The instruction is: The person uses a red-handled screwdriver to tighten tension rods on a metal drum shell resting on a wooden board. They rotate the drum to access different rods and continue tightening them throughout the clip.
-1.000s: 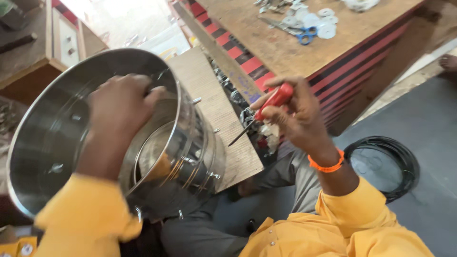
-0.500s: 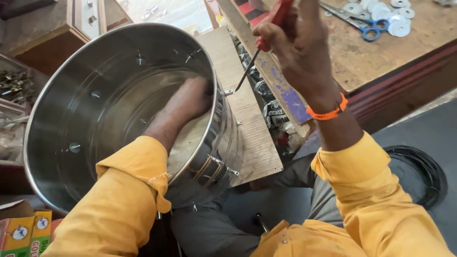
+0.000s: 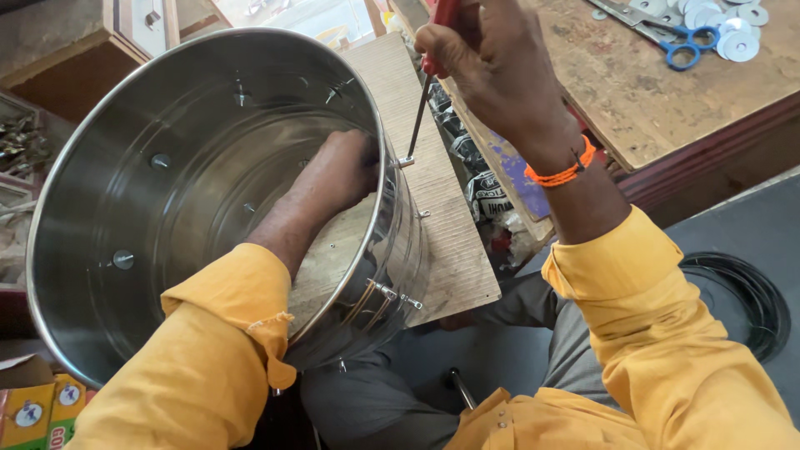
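A large shiny steel drum lies tilted on my lap and a wooden board, its open mouth toward me. My left hand reaches inside it and presses against the inner wall near the rim. My right hand is shut on a red-handled screwdriver, whose tip meets a small screw sticking out of the drum's outer wall, just opposite my left hand. More screws protrude lower on the wall.
A wooden workbench at the upper right carries blue-handled scissors and several metal washers. Dark packets lie beside the board. A black round lid rests on the floor at right. Small colourful boxes sit at bottom left.
My left hand has gone from the drum's rim to deep inside it. My right hand has raised the screwdriver and set its tip on the screw on the outer wall.
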